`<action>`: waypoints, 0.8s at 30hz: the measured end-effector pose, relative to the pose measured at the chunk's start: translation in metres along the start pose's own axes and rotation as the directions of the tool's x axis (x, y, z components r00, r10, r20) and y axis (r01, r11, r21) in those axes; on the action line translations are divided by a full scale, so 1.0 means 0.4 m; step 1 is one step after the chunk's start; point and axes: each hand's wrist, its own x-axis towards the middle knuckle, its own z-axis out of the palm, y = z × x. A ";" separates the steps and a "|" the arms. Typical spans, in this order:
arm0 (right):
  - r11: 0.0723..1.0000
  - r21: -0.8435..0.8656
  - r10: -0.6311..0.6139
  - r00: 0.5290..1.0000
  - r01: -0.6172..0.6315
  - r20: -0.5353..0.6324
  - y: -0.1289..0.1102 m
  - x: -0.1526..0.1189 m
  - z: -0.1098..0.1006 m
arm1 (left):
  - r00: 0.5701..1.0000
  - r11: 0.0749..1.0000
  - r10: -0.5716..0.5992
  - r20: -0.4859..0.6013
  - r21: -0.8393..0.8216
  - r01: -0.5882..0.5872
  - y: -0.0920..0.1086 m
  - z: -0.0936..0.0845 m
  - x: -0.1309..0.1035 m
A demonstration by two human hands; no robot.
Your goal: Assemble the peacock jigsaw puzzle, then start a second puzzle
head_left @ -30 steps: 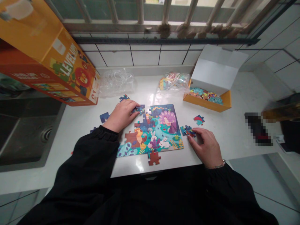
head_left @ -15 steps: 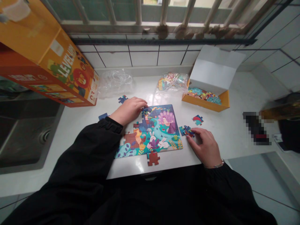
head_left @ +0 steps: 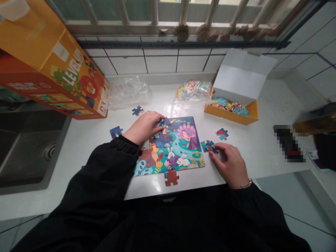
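Note:
A partly assembled jigsaw puzzle (head_left: 181, 147) with rabbits, a peacock and a bear-like animal lies on the white counter. At its upper left edge, my left hand (head_left: 148, 126) is closed on a dark blue puzzle piece (head_left: 165, 122). My right hand (head_left: 231, 162) rests right of the puzzle, thumb and fingertips pinching a small cluster of dark puzzle pieces (head_left: 209, 146) on the counter. A brown piece (head_left: 172, 177) touches the puzzle's lower edge. Loose pieces lie around: a red and teal one (head_left: 222, 133), a blue one (head_left: 116, 132) and a multicoloured one (head_left: 138, 111).
An open yellow box (head_left: 231, 117) with more pieces stands at the back right, beside a plastic bag of pieces (head_left: 193, 91). Crumpled clear plastic (head_left: 128, 92) lies at the back left, near a large orange box (head_left: 78, 80). A sink (head_left: 31, 150) is at far left.
My left hand has shifted slightly, and the dark blue piece under its fingertips now shows tilted over the puzzle's upper left. More of the blue loose piece is visible. My right hand stays put.

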 end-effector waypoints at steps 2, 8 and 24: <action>1.000 -0.002 -0.001 1.000 0.001 -0.001 0.001 0.000 0.000 | 1.000 0.999 0.011 -0.019 -0.042 -0.012 0.004 -0.001 0.003; 1.000 -0.003 0.006 1.000 -0.006 0.004 0.006 -0.003 0.003 | 0.980 0.970 -0.172 -0.101 -0.192 0.151 0.058 -0.032 -0.050; 1.000 -0.023 -0.011 1.000 0.011 -0.012 0.003 -0.004 0.006 | 0.876 0.759 -0.465 0.125 -0.453 0.468 0.186 -0.053 -0.307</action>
